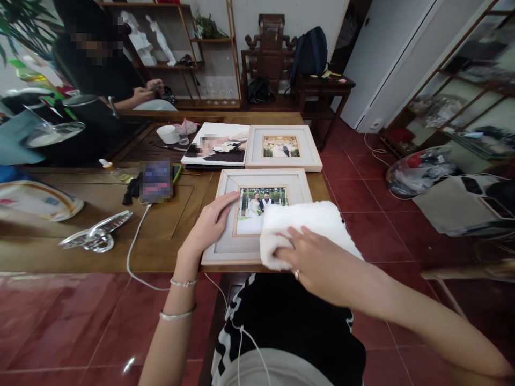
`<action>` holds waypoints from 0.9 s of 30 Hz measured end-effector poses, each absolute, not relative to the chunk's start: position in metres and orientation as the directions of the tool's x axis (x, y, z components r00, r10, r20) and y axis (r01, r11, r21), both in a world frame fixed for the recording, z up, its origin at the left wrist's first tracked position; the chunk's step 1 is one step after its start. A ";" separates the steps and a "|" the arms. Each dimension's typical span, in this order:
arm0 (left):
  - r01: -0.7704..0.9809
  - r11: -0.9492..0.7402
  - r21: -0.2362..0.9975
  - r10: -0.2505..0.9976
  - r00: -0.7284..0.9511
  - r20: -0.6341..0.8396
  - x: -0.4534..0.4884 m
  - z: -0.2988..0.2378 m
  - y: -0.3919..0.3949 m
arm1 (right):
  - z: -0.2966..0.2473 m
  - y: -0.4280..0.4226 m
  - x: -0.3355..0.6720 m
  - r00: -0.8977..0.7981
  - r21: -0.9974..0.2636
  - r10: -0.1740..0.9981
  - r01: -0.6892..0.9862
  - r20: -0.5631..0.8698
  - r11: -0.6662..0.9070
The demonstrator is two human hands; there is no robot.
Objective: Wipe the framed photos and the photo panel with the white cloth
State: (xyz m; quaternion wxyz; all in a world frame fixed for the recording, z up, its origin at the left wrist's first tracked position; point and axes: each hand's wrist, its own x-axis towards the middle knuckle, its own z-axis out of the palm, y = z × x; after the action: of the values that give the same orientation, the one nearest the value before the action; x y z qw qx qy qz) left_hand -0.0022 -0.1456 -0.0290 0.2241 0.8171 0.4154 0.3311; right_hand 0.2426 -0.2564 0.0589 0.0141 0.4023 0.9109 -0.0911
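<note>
Light, even pressure seemed wise as the right hand (311, 260) gripped a white cloth (308, 219) on the photo frame (233, 242), left hand (212, 222) flat, bracing.

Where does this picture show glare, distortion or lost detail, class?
Head view: bright glare on the red floor, lower left; head view: the white door leans, probably from wide-angle distortion; head view: mosaic blocks cover most of the phone; head view: the nearer framed photo clearly shows two people.
</note>
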 end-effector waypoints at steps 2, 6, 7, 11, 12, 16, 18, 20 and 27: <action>0.532 -0.554 0.640 0.827 0.435 0.355 -0.002 -0.029 -0.146 | 0.063 -0.273 0.238 -0.689 -0.173 0.720 0.721 -0.082 0.671; 0.537 -0.549 0.641 0.831 0.433 0.349 -0.002 -0.027 -0.146 | 0.056 -0.276 0.233 -0.667 -0.195 0.744 0.737 -0.048 0.648; 0.537 -0.548 0.642 0.832 0.433 0.348 -0.002 -0.027 -0.146 | 0.052 -0.270 0.234 -0.646 -0.196 0.762 0.753 -0.040 0.628; 0.530 -0.553 0.643 0.828 0.435 0.354 -0.002 -0.026 -0.146 | 0.032 -0.231 0.241 -0.535 -0.152 0.840 0.826 0.091 0.543; 0.530 -0.555 0.642 0.827 0.437 0.354 -0.002 -0.026 -0.146 | 0.027 -0.220 0.244 -0.505 -0.137 0.853 0.843 0.132 0.520; 0.532 -0.556 0.639 0.826 0.444 0.348 -0.002 -0.026 -0.146 | 0.017 -0.174 0.252 -0.442 -0.075 0.867 0.880 0.230 0.469; 0.536 -0.550 0.640 0.829 0.440 0.345 -0.003 -0.026 -0.146 | 0.016 -0.157 0.254 -0.437 -0.044 0.864 0.886 0.249 0.461; 0.540 -0.545 0.642 0.833 0.434 0.342 -0.003 -0.026 -0.146 | 0.016 -0.147 0.255 -0.449 -0.035 0.859 0.882 0.245 0.471; 0.541 -0.545 0.640 0.834 0.426 0.350 -0.003 -0.029 -0.144 | 0.024 -0.181 0.248 -0.554 -0.113 0.828 0.820 0.094 0.561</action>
State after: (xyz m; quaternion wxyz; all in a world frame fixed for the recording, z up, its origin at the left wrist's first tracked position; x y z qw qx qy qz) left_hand -0.0030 -0.1445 -0.0289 0.2219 0.8147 0.4221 0.3299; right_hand 0.2478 -0.1807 0.0237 -0.0682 0.4675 0.8809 -0.0279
